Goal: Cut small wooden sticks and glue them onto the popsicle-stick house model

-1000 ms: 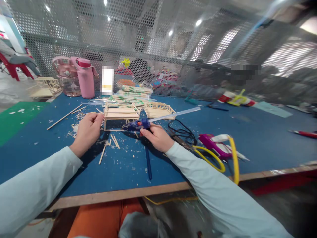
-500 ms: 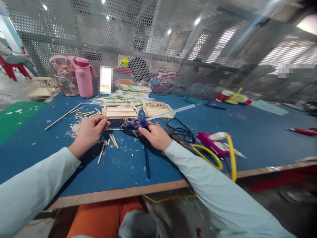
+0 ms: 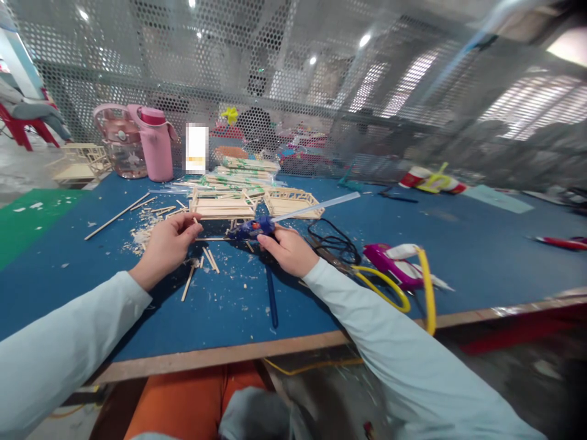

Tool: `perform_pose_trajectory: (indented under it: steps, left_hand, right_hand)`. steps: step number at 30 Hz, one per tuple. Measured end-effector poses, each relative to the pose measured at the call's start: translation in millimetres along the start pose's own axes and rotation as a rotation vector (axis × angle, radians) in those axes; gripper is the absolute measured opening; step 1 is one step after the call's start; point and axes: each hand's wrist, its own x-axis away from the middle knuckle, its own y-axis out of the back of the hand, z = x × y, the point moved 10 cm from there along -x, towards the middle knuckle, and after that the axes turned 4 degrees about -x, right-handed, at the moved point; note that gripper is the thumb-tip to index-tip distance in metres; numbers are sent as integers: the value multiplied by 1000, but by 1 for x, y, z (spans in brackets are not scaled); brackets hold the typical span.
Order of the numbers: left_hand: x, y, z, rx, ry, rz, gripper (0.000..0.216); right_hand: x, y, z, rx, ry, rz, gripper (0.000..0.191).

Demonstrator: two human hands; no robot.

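My left hand [image 3: 166, 245] pinches a thin wooden stick [image 3: 215, 239] that lies level above the blue table [image 3: 220, 318]. My right hand [image 3: 287, 249] grips a small blue glue gun [image 3: 251, 228] whose nozzle points left at the stick's far end. A clear glue rod [image 3: 318, 206] juts from the gun's back toward the upper right. Just behind both hands stands a stick-built frame [image 3: 223, 206], with a second stick frame [image 3: 293, 203] to its right.
Loose sticks [image 3: 189, 282] and wood crumbs litter the table by my left hand. A black cable [image 3: 337, 242], a purple tool [image 3: 393, 265] and yellow tubing [image 3: 428, 287] lie to the right. Pink bottles [image 3: 156, 143] stand at the back left before a perforated metal screen [image 3: 293, 73].
My left hand has come away from the stick frame's left side and now holds a stick out toward the glue gun's nozzle. The right hand has barely moved.
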Motion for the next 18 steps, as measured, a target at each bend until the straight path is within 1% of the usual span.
perform_pose_trajectory:
  steps: [6,9,14,18]
  left_hand:
    - [-2,-5,6,140,4,27,27]
    - [-2,-8,8,155,16,50,22]
    - [0,-7,3,19,37,65,17]
    - [2,-5,0,-61,28,52,18]
  right_hand:
    - [0,1,0,16,2,-4,34]
    - [-1,-1,1,33,10,-1,34]
    - [-1,1,0,23,14,-8,34]
    - [-1,1,2,13,4,-4,34]
